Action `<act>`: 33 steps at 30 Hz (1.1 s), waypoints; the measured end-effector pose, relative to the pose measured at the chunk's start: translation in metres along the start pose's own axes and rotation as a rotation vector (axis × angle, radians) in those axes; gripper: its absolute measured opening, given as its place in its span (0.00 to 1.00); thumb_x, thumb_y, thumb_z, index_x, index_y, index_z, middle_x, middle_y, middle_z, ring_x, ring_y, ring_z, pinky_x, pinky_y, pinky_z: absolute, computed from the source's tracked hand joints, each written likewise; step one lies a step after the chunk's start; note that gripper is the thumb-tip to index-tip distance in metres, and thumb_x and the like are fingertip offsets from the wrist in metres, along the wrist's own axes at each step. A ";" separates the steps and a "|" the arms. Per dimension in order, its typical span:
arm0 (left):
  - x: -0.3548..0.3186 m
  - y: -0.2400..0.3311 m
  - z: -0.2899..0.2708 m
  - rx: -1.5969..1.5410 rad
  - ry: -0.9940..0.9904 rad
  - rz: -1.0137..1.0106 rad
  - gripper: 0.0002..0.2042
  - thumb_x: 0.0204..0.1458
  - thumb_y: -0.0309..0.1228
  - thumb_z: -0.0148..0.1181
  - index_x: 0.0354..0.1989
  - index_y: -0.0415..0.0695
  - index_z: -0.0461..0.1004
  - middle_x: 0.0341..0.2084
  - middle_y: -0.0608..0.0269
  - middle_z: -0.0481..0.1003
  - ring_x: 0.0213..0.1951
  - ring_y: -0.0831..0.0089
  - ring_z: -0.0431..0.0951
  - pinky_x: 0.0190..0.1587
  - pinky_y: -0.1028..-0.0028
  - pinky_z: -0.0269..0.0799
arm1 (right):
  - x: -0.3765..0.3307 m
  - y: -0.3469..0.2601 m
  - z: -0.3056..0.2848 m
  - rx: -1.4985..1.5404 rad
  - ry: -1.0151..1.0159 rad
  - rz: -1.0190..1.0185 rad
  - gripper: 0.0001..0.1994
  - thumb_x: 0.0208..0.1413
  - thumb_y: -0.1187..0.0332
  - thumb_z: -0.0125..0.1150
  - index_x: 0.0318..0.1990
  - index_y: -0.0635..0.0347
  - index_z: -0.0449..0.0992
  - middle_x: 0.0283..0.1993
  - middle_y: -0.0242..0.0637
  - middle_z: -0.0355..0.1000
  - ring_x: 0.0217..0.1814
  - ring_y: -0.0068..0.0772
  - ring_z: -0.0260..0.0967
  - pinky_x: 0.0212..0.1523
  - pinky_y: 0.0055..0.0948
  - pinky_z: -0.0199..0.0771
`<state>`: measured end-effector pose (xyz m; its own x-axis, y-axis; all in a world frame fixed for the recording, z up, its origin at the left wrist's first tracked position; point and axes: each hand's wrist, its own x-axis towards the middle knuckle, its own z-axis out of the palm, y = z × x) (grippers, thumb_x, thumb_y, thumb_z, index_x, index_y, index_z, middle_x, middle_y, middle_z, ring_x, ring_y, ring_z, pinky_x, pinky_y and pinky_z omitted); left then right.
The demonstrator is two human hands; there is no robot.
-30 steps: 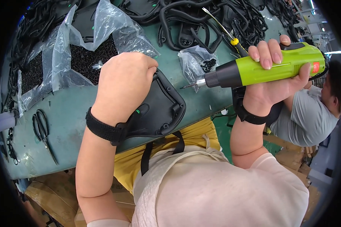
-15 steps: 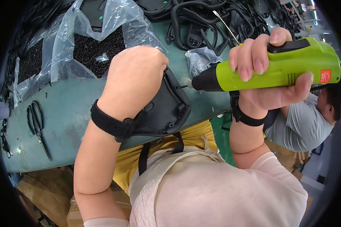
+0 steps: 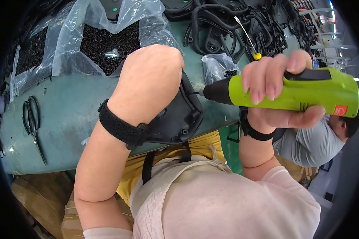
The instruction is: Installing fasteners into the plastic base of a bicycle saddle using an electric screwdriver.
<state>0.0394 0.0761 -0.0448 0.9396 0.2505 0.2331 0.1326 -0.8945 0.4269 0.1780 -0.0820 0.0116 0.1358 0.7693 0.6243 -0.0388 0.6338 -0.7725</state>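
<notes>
A black moulded plastic panel (image 3: 177,119) lies at the table's near edge, partly under my left hand (image 3: 153,77). That hand is curled over the panel's far left side with its back up; the fingertips are hidden beneath it. My right hand (image 3: 267,79) is wrapped round a green electric screwdriver (image 3: 335,89) with a black nose, held nearly level. The fingers lie over the top and the thumb runs along the near side. Its thin bit points left and meets the panel's right edge; whether a screw sits there is too small to tell.
Clear plastic bags (image 3: 70,51) of black screws (image 3: 103,44) lie at the far left, black-handled scissors (image 3: 32,119) nearer. Black frames (image 3: 215,28) pile up at the back, with a yellow-handled screwdriver (image 3: 257,56) and a small bag (image 3: 217,67). A person (image 3: 311,139) sits at right.
The electric screwdriver's rear end has dropped, so it tilts down to the right. Its bit stays at the panel's right edge. The left hand keeps its place on the panel while the view shifts slightly.
</notes>
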 end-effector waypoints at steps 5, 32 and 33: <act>-0.003 0.001 0.001 -0.019 0.025 -0.033 0.06 0.46 0.27 0.58 0.27 0.40 0.80 0.23 0.52 0.75 0.32 0.55 0.76 0.37 0.62 0.72 | -0.012 0.004 -0.001 0.047 0.157 -0.047 0.36 0.50 0.34 0.54 0.50 0.59 0.61 0.29 0.33 0.66 0.25 0.29 0.65 0.30 0.31 0.67; -0.004 -0.008 0.003 -0.230 0.053 0.004 0.06 0.47 0.23 0.54 0.27 0.35 0.78 0.24 0.48 0.72 0.33 0.51 0.74 0.39 0.60 0.71 | 0.028 0.009 -0.001 0.088 -0.246 0.190 0.27 0.44 0.46 0.69 0.40 0.55 0.63 0.27 0.29 0.70 0.22 0.27 0.70 0.28 0.26 0.74; -0.005 -0.008 0.003 -0.219 0.031 -0.003 0.06 0.47 0.23 0.54 0.27 0.36 0.78 0.24 0.48 0.72 0.33 0.52 0.74 0.39 0.60 0.71 | 0.031 0.009 0.000 0.050 -0.287 0.188 0.27 0.44 0.47 0.70 0.40 0.55 0.63 0.27 0.30 0.70 0.22 0.27 0.70 0.28 0.26 0.74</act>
<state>0.0347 0.0810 -0.0515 0.9289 0.2672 0.2564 0.0606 -0.7928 0.6065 0.1813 -0.0529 0.0240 -0.1618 0.8600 0.4839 -0.0863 0.4762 -0.8751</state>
